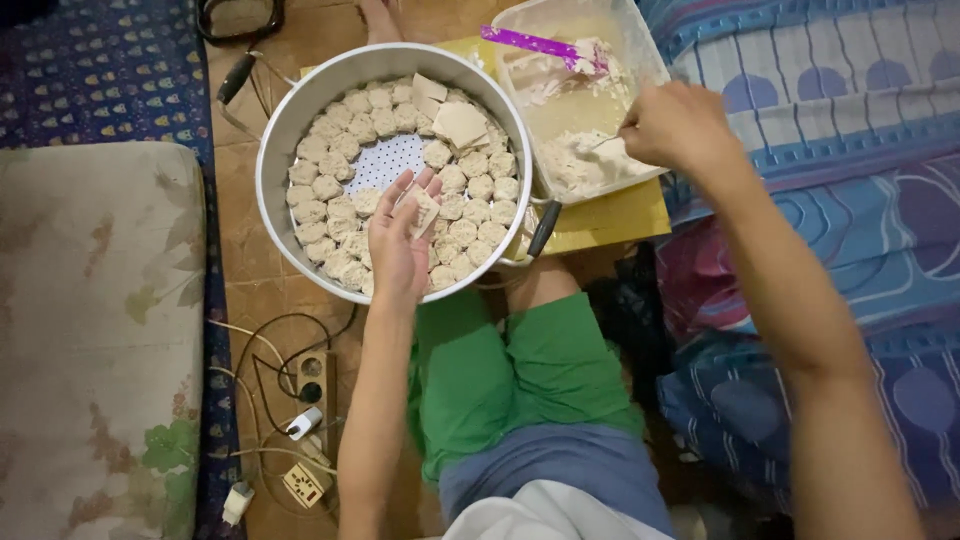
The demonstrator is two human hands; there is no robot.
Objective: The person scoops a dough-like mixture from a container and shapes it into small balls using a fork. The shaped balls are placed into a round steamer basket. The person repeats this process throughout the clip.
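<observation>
Dumpling wrapper (424,212), a pale square sheet, lies in the cupped palm of the left hand (398,236), fingers spread and half curled beneath it, above the near side of a round metal steamer pan (280,130). Filled dumplings (470,190) ring that pan in tight rows, leaving a bare patch of perforated tray (385,160) near the middle, and a few unfilled wrappers (455,120) lie stacked on the far side. To the right, the right hand (675,125) is clenched on a thin utensil (605,142), probably a spoon, whose tip dips into the pale filling (575,165) of a clear plastic container (640,45). A purple spatula (545,45) rests in the container's far end. Container and pan edge sit over a yellow board (610,215) on the brown floor (250,290). Green shorts (510,370) show below. A patterned blue bedcover (830,200) lies to the right, a faded floral cushion (95,330) to the left, and a power strip (312,385) with tangled cables lies on the floor between cushion and leg.
</observation>
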